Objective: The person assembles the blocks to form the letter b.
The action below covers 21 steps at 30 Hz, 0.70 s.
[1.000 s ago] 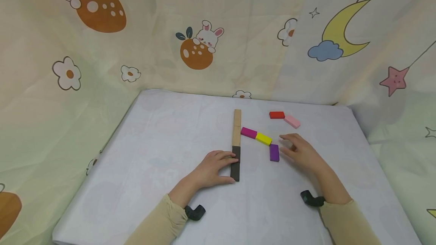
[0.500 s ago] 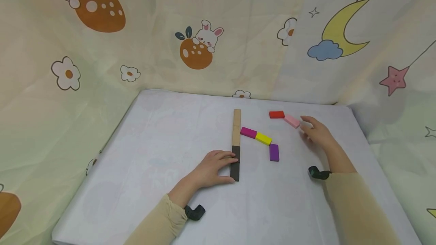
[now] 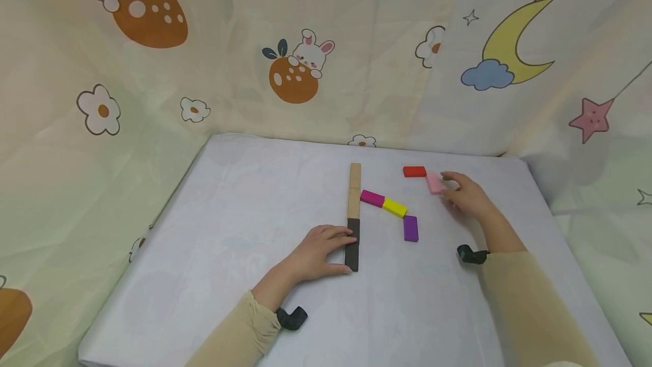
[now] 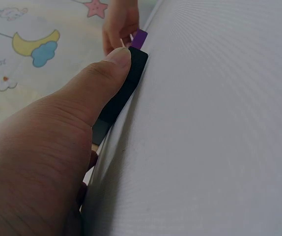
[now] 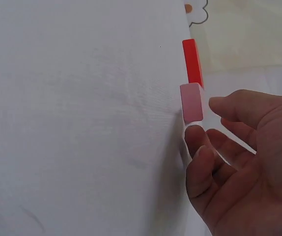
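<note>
In the head view my left hand (image 3: pixel 322 252) rests on a row of dark blocks (image 3: pixel 352 257), thumb at the near end and fingertips on top farther up. The left wrist view shows that thumb lying along the dark block (image 4: pixel 119 98). My right hand (image 3: pixel 468 197) is at the right side of a pink block (image 3: pixel 434 183), with thumb and forefinger apart around its edge. In the right wrist view the pink block (image 5: pixel 191 102) stands beside the thumb tip, and the other fingers are loosely curled. A red block (image 3: pixel 415 171) meets the pink one's far left corner.
Light wooden blocks (image 3: pixel 354 191) continue the dark row away from me. A magenta block (image 3: pixel 372 198), a yellow block (image 3: pixel 394 207) and a purple block (image 3: pixel 410 229) form a bent chain to its right. A patterned cloth (image 3: pixel 224 72) rises behind the white table (image 3: pixel 229 197).
My right hand went from near the purple block out to the pink block, then slightly left. The pink block has turned to point more toward me. My left hand stays put.
</note>
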Available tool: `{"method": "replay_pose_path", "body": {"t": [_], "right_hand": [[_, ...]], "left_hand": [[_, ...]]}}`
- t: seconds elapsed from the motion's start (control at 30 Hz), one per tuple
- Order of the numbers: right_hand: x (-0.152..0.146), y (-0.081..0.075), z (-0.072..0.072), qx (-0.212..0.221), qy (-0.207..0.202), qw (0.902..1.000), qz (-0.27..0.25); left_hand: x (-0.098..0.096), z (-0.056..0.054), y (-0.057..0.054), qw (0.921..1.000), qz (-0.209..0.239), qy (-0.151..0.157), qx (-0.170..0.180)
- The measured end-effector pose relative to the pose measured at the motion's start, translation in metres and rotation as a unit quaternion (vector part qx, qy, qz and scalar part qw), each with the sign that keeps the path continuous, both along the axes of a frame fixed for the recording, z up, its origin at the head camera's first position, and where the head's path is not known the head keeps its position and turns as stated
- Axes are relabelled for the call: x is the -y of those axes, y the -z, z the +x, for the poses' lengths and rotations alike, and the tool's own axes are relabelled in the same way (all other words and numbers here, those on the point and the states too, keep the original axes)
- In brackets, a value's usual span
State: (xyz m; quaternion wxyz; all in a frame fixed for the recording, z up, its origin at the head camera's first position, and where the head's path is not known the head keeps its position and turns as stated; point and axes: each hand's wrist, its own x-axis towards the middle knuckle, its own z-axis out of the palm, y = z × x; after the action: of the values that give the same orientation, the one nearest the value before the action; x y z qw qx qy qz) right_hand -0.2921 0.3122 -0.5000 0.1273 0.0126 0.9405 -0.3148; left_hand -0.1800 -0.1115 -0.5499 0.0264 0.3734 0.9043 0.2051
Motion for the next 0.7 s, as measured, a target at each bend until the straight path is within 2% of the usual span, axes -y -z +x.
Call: {"method": "replay_pose_path", "body": {"t": [0.3,0.5,0.7], "right_hand": [[0.007,-0.009,-0.018,0.041,-0.050,0.9976,0.024],[0.009,-0.007,-0.024,0.030,-0.076,0.9961,0.033],[0.008,-0.001,-0.028,0.029,-0.077,0.9961,0.032]], "left_hand": [[0.000,0.000,0.000,1.0000,0.002,-0.001,-0.001],[0.000,0.000,0.001,1.0000,0.000,-0.002,-0.001],[0.000,-0.001,0.001,1.0000,0.000,-0.004,0.000]]}}
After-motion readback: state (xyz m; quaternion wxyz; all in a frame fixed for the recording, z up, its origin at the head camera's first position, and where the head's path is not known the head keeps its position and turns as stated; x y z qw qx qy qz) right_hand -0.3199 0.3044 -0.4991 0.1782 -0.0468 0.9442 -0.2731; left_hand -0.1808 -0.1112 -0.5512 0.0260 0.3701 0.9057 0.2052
